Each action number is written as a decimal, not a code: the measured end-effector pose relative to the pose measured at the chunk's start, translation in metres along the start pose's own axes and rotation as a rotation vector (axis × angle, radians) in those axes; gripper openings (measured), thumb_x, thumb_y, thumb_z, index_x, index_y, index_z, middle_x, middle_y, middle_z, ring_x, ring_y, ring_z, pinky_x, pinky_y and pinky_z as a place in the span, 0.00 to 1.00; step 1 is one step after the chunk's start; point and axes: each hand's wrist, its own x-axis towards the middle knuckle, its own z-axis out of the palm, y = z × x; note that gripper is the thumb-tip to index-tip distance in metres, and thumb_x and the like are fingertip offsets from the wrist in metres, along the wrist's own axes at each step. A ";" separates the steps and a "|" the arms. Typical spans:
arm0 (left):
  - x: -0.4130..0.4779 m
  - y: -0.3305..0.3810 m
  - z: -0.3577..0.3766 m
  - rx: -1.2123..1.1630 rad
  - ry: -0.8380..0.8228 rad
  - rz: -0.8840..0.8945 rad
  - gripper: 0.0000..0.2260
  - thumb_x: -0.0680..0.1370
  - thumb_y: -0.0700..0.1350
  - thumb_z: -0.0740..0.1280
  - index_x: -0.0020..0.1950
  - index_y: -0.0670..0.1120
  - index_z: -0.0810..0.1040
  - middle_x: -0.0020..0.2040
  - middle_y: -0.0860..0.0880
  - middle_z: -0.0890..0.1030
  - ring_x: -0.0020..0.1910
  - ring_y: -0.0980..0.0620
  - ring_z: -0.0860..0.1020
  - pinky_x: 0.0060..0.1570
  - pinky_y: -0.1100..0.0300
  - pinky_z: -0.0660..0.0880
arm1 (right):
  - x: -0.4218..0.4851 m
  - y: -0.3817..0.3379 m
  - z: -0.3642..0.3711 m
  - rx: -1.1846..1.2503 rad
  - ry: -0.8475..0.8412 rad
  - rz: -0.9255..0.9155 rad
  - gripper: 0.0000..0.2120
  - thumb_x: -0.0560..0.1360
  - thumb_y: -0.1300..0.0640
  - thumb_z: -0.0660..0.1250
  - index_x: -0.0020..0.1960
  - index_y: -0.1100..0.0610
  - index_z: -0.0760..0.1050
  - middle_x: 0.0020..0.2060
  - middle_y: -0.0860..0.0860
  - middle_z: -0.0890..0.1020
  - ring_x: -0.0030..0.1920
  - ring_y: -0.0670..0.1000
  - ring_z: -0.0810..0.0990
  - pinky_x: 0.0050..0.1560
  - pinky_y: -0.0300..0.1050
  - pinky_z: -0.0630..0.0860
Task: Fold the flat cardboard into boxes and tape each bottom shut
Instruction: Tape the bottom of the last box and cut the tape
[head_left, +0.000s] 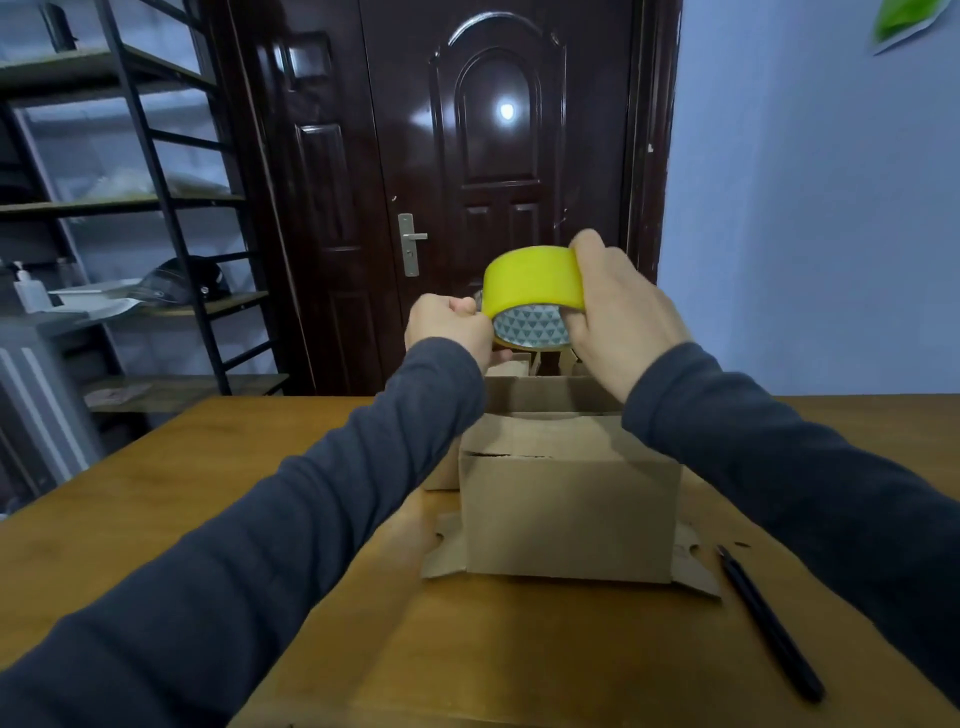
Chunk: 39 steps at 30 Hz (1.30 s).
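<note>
- My right hand (618, 312) grips the yellow tape (532, 288), fingers hooked into its core and thumb over the top, raised above the far edge of the desk (156, 493).
- My left hand (449, 327), fingers curled tight, pinches at the tape's left rim; I cannot tell whether it has the loose end.
- The box (569, 514) stands mid-desk under my forearms, top flaps folded in, lower flaps splayed on the wood.
- A second box (545, 392) stands just behind it, toward the far edge.
- A pen (769, 623) lies right of the box, toward the near edge.
</note>
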 end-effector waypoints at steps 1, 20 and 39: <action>0.003 0.001 0.001 -0.016 0.021 -0.004 0.10 0.75 0.32 0.59 0.37 0.44 0.69 0.54 0.37 0.77 0.44 0.38 0.81 0.36 0.46 0.81 | 0.004 -0.001 -0.001 -0.032 -0.002 -0.007 0.16 0.75 0.58 0.63 0.59 0.55 0.62 0.45 0.54 0.71 0.40 0.53 0.73 0.35 0.47 0.71; -0.003 0.037 -0.029 -0.242 -0.186 -0.332 0.06 0.78 0.40 0.63 0.41 0.42 0.73 0.33 0.49 0.70 0.30 0.55 0.68 0.39 0.58 0.72 | 0.020 0.051 0.016 0.899 -0.139 0.800 0.14 0.72 0.49 0.68 0.32 0.56 0.74 0.40 0.58 0.83 0.40 0.55 0.81 0.51 0.49 0.76; 0.030 -0.043 -0.066 0.190 -0.076 -0.642 0.09 0.78 0.42 0.67 0.39 0.42 0.73 0.31 0.49 0.72 0.27 0.57 0.68 0.33 0.67 0.73 | -0.008 0.041 0.033 0.855 -0.623 0.655 0.06 0.72 0.61 0.69 0.46 0.57 0.72 0.42 0.54 0.75 0.46 0.54 0.75 0.50 0.50 0.74</action>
